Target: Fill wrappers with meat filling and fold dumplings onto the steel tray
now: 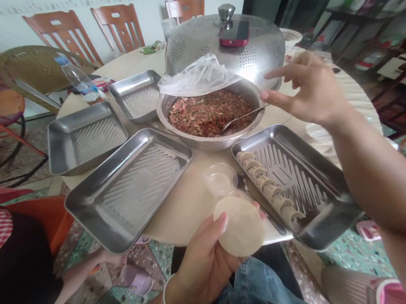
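Note:
My left hand point(206, 255) is closed on a round, flat dumpling wrapper point(241, 225), thumb on top and fingers beneath. Over the right rim of a steel bowl point(216, 143), my right hand point(308, 87) hovers with thumb and index finger apart, holding nothing. Just below the thumb is the handle end of a metal spoon point(245, 116), whose head rests in the minced filling point(206, 110). A crumpled plastic bag point(200, 77) covers the bowl's far edge. To the right, a metal tray point(323, 229) holds a row of folded dumplings point(266, 181).
Three more metal trays, including the nearest one point(94, 224), stand on the left. A small clear dish point(222, 179) sits before the bowl. Behind it, a phone point(234, 35) rests on a large steel lid point(191, 39). A bottle point(77, 78) leans back left; a person point(22, 267) sits left.

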Tool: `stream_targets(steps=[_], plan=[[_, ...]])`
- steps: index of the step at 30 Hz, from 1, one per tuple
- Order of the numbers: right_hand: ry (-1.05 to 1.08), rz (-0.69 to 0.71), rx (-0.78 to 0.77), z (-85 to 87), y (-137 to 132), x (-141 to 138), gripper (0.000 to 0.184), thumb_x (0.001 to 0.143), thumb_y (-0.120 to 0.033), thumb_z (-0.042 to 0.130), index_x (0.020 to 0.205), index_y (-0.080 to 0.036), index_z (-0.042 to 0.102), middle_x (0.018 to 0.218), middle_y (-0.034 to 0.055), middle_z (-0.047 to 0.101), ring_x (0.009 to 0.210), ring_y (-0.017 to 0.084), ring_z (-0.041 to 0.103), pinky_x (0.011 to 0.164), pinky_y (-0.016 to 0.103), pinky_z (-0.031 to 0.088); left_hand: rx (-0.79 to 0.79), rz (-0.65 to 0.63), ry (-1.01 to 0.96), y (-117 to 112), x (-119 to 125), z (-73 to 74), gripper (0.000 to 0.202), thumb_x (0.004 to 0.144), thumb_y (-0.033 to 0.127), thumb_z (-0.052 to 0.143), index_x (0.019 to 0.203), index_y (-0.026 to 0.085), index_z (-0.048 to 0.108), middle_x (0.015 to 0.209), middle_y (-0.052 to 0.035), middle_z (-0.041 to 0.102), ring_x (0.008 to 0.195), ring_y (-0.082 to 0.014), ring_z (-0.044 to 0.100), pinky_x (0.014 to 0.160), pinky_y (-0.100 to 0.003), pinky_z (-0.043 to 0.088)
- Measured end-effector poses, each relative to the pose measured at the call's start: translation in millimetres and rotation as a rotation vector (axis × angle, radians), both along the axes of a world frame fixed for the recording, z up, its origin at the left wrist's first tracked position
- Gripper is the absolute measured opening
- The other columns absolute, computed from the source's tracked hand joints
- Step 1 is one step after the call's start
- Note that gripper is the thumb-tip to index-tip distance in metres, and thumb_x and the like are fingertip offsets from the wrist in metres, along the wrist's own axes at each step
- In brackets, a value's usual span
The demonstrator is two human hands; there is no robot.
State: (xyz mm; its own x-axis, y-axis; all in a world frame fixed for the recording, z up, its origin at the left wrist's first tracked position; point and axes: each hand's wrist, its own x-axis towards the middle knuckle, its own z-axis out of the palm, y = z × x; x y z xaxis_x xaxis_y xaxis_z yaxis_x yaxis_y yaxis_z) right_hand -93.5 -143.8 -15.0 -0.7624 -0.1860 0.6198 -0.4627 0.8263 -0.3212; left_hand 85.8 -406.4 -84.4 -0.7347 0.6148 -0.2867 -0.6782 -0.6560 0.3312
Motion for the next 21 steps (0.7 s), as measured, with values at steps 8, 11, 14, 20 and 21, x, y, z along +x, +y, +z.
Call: stream_targets(steps=[8, 11, 14, 20, 21], plan=[[-0.136, 0.33, -0.169, -5.5, -12, 2, 0.028, 0.073, -0.042, 0.077, 0.088, -0.018, 0.073, 0.081, 0.0052, 0.07, 0.07, 0.012, 0.062, 0.061, 0.025, 0.046, 0.049, -0.054, -0.065, 8, -4, 1.3, 0.043, 0.096, 0.036, 0.043, 0.123, 0.008, 0.062, 0.127, -0.0152, 0.063, 0.123, -0.023, 0.056, 0.106, -0.032, 0.041], [-0.15, 0.592, -0.055, 3.5, -30, 2, 0.017, 0.079, -0.038, 0.073, 0.085, -0.022, 0.073, 0.083, 0.0014, 0.072, 0.072, 0.011, 0.065, 0.064, 0.024, 0.048, 0.061, -0.05, -0.051, 12, -5, 5.1, 0.044, 0.098, 0.034, 0.039, 0.127, 0.007, 0.059, 0.129, -0.016, 0.062, 0.125, -0.0223, 0.055, 0.108, -0.032, 0.039], [-0.144, 0.557, -0.003, 11.5, -34, -1, 0.015, 0.086, -0.035, 0.066, 0.087, -0.021, 0.072, 0.081, 0.0008, 0.071, 0.07, 0.011, 0.064, 0.062, 0.024, 0.047, 0.07, -0.033, -0.067, 12, -5, 6.0, 0.043, 0.098, 0.033, 0.04, 0.129, 0.01, 0.057, 0.134, -0.0155, 0.058, 0.127, -0.0228, 0.052, 0.109, -0.034, 0.037], [-0.07, 0.496, -0.074, 0.6, -35, -7, 0.018, 0.09, -0.036, 0.06, 0.093, -0.021, 0.07, 0.085, 0.0015, 0.07, 0.075, 0.013, 0.064, 0.066, 0.026, 0.048, 0.073, -0.05, -0.095, 11, -7, 1.6, 0.045, 0.097, 0.033, 0.04, 0.133, 0.009, 0.052, 0.14, -0.0178, 0.052, 0.13, -0.025, 0.049, 0.113, -0.038, 0.033], [-0.088, 0.508, -0.059, -2.7, -36, -7, 0.019, 0.091, -0.037, 0.059, 0.092, -0.022, 0.07, 0.084, 0.0004, 0.07, 0.074, 0.013, 0.064, 0.066, 0.026, 0.048, 0.076, -0.054, -0.096, 11, -8, 1.1, 0.045, 0.097, 0.033, 0.04, 0.134, 0.009, 0.051, 0.14, -0.0177, 0.051, 0.131, -0.0252, 0.049, 0.113, -0.038, 0.032]])
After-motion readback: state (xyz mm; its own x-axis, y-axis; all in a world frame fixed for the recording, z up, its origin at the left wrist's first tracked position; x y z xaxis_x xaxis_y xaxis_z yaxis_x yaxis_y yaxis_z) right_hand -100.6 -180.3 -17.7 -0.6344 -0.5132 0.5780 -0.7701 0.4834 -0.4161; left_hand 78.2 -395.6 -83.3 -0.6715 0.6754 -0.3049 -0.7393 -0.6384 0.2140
